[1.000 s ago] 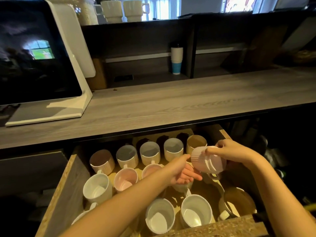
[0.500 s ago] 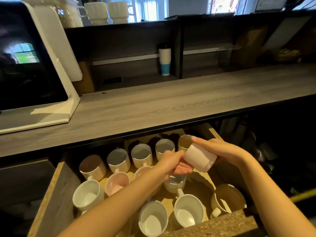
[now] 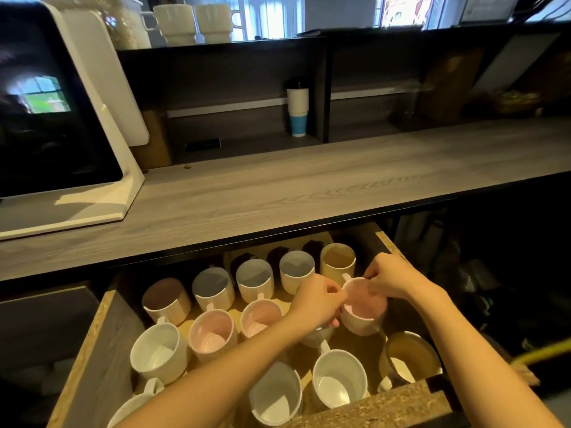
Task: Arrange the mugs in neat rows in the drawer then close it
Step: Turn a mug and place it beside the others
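- Here, the drawer (image 3: 99, 359) stands pulled out beneath the grey worktop (image 3: 278, 193), packed with upright mugs, mouths up.
- Both hands meet on one pink-lined mug (image 3: 364, 318) at the right end of the middle row. It is just in front of the tan mug (image 3: 337, 262) that ends the back row.
- The left hand (image 3: 319, 302) has its fingers curled over the near-left rim, pinching it. The right hand (image 3: 394, 278) pinches the far-right rim from above.
- That mug is upright; whether its base touches the drawer floor I cannot tell from where I stand.
- A pair of pink mugs (image 3: 211, 333) stands further left in the same row. A white mug (image 3: 338, 378) stands nearer the front, handle pointing back.
- On the worktop, at the left, sits a white-framed screen (image 3: 46, 118). On the shelf behind stands a white-and-blue tumbler (image 3: 297, 109).
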